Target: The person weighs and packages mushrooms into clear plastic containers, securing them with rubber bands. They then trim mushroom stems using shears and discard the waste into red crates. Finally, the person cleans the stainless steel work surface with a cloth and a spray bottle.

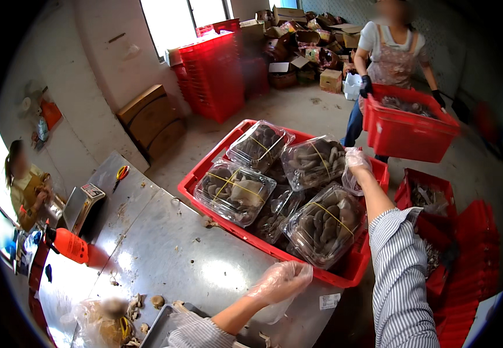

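My right hand (pixel 356 165), in a clear plastic glove, reaches across the red crate (pixel 188 187) and grips the right edge of a clear plastic box of mushrooms (pixel 314 162) tilted in it. My left hand (pixel 281 282), gloved the same way, is over the metal table by the crate's near side; its fingers are curled together with nothing visible in them. More mushroom boxes lie in the crate: one at the back (pixel 259 146), one on the left (pixel 234 191) and one at the near right (pixel 325 225). Yellow bands cross their lids. Others below are partly covered.
Metal table (pixel 205 272) carries a scale (pixel 83 209), red-orange bottle (pixel 68 245), scissors (pixel 121 176), mushroom scraps and a grey tray (pixel 161 327). At the right, a person (pixel 396 58) carries a red crate (pixel 408 127). Another person (pixel 28 185) works at left. Crates are stacked behind.
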A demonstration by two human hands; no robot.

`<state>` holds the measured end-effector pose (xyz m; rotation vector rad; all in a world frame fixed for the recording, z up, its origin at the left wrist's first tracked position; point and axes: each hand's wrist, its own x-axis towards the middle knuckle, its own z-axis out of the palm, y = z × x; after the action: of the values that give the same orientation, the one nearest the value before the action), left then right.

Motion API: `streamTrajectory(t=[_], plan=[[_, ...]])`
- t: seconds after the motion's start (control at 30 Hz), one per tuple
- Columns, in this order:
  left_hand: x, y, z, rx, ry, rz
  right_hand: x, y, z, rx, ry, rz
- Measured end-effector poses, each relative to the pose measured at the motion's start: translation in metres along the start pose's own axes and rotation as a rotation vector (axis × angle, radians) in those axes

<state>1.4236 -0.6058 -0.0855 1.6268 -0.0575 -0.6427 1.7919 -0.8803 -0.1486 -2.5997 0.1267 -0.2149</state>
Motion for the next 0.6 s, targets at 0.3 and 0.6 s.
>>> streamTrajectory(t=[0.3,0.6], plan=[[-0.235,0.055,-0.010,0.714,0.396,0.412,-0.100,-0.061,-0.056,0.186,0.370,-0.352],[-0.507,-0.071,0.100,0.384,0.875,-0.085,-0.470,-0.238,-0.127,0.726,-1.036,-0.752]])
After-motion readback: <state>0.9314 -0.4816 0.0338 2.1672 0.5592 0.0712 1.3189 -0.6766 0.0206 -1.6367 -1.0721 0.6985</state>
